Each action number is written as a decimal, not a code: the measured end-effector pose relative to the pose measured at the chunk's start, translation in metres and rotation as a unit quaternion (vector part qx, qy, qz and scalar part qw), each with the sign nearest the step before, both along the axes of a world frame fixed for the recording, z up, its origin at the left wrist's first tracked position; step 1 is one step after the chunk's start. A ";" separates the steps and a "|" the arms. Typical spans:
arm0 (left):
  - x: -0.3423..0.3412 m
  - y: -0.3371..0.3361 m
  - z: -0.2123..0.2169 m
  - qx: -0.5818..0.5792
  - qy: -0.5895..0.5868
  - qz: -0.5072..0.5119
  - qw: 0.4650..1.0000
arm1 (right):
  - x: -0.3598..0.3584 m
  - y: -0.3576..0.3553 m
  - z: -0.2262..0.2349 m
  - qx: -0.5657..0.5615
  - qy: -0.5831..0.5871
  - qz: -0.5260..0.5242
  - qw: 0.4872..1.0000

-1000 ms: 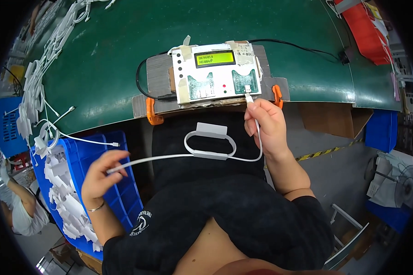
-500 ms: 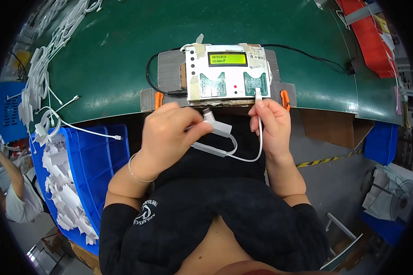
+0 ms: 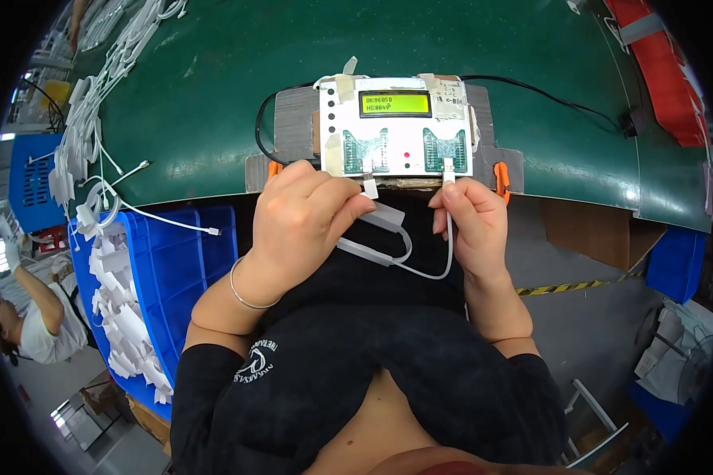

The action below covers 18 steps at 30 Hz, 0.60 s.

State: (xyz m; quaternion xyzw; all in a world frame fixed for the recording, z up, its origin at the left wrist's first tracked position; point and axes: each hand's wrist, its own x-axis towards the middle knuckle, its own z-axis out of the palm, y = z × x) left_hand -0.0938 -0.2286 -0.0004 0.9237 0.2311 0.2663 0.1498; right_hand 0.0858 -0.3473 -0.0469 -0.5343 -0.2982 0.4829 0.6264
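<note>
White plastic sheathes the charging cable [image 3: 451, 247], whose bundled loop, banded with pale wrap [image 3: 364, 252], sits just below the tester [image 3: 397, 131], at its six o'clock. At ten o'clock from the view's middle, the left hand [image 3: 301, 212] pinches one plug [image 3: 370, 189] between thumb and forefinger, its metal tip at the tester's eight-o'clock green board [image 3: 364, 146]. Near three o'clock, the right hand [image 3: 478, 226] pinches the other plug [image 3: 449, 176], thumb against forefinger, at the four-o'clock board [image 3: 445, 144]; I cannot tell how deeply either tip sits. Orange clamp [image 3: 502, 180] stands at the tester's four o'clock; a blue bin [image 3: 186, 265] of white scraps [image 3: 123, 321] lies toward eight.
</note>
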 end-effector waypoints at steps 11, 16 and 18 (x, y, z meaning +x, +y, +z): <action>0.002 0.000 -0.004 0.028 -0.045 0.021 0.998 | -0.002 0.002 0.000 0.032 -0.004 0.000 0.999; 0.001 0.005 -0.002 0.010 -0.036 0.012 0.999 | -0.003 0.002 -0.002 0.033 -0.010 -0.011 0.999; -0.001 0.005 -0.005 0.027 -0.040 0.000 0.999 | -0.004 0.001 -0.005 0.039 -0.016 -0.011 0.999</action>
